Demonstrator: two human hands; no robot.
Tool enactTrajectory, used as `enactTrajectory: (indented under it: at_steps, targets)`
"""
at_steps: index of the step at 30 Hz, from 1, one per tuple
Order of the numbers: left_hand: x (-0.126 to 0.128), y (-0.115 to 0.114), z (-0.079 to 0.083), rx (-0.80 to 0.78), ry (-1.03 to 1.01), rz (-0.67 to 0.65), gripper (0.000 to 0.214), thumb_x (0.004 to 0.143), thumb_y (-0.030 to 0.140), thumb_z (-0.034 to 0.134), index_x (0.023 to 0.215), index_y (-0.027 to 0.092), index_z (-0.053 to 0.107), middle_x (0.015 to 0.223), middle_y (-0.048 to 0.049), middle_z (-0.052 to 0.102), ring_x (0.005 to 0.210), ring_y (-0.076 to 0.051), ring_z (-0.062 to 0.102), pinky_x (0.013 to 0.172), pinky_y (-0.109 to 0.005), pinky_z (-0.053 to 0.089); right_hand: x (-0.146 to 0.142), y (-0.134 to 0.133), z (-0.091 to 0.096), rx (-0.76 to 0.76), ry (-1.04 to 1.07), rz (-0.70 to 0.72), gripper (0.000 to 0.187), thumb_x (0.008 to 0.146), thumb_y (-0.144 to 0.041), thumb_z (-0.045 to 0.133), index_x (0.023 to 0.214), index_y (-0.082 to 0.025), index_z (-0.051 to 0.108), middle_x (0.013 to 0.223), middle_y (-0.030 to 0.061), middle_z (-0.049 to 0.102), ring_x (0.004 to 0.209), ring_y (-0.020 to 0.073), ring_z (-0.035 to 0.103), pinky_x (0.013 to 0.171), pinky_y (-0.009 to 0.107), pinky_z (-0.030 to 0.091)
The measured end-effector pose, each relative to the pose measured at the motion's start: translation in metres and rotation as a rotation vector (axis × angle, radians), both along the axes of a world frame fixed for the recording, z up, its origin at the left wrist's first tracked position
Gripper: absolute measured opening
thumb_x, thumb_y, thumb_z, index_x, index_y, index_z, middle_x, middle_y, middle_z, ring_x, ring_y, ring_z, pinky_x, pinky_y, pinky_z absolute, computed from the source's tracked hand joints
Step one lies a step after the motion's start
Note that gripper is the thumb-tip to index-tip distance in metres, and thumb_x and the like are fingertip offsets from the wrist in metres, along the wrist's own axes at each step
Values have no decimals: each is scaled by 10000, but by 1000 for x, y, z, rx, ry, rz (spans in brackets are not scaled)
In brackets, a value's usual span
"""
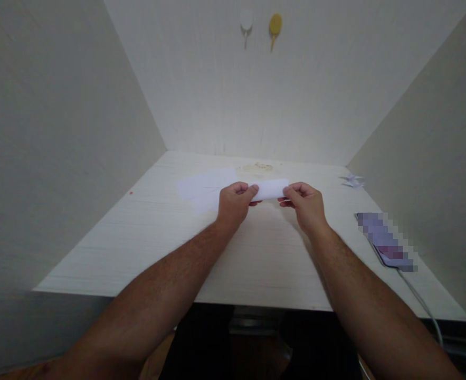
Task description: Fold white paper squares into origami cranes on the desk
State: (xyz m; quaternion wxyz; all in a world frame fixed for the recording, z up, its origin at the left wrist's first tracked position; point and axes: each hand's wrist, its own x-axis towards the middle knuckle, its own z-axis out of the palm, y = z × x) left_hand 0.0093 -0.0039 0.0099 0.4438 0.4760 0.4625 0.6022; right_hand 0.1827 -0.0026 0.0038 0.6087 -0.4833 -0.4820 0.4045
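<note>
A folded strip of white paper (270, 188) is stretched level between my two hands, above the middle of the table. My left hand (236, 200) pinches its left end, thumb on top and fingers underneath. At the right end, my right hand (306, 203) grips it the same way. Several flat sheets of white paper (205, 187) lie on the table just beyond and left of my left hand, partly overlapping.
A phone (385, 243) with a white cable (420, 301) lies at the right. Folded white paper pieces (352, 181) sit by the right wall. The white table (110, 253) has walls on three sides. Two hooks, white (246, 22) and yellow (275, 25), are on the back wall.
</note>
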Motion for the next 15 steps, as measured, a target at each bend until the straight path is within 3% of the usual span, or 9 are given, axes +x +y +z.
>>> enactTrajectory:
  at_steps: [2, 4, 7, 10, 15]
  targets:
    - [-5, 3, 0, -16, 65, -23, 261, 734, 332, 719, 606, 152, 579, 529, -14, 612, 498, -134, 627, 475, -219, 482, 3, 2, 1, 76, -40, -38, 327, 658, -325, 770, 943, -209, 657, 944, 42, 710, 764, 157, 657, 658, 305, 545]
    - [-11, 7, -1, -53, 174, -148, 237, 712, 305, 725, 593, 154, 586, 520, -21, 621, 466, -133, 611, 443, -213, 449, 6, 2, 3, 125, -129, -20, 426, 657, -313, 776, 1056, -225, 658, 1099, 58, 693, 858, 153, 649, 719, 297, 532]
    - [-18, 10, -4, -22, 397, -393, 226, 700, 309, 725, 573, 156, 618, 509, -19, 619, 437, -110, 564, 412, -189, 383, 8, -3, 6, 9, -270, 217, 314, 675, -343, 766, 948, -198, 712, 893, 45, 722, 738, 141, 631, 658, 277, 498]
    - [-21, 10, -5, 16, 495, -483, 231, 694, 320, 722, 557, 164, 620, 487, 0, 586, 419, -90, 514, 400, -179, 342, 7, -8, 6, -111, -394, 433, 209, 673, -354, 765, 780, -180, 719, 683, 13, 681, 580, 115, 567, 533, 244, 426]
    - [-21, 7, 2, 38, 519, -556, 220, 675, 306, 727, 532, 168, 632, 468, 18, 542, 407, -65, 430, 384, -170, 266, 5, -12, 6, -95, -494, 500, 204, 702, -353, 731, 622, -179, 664, 558, -28, 595, 489, 74, 457, 464, 216, 334]
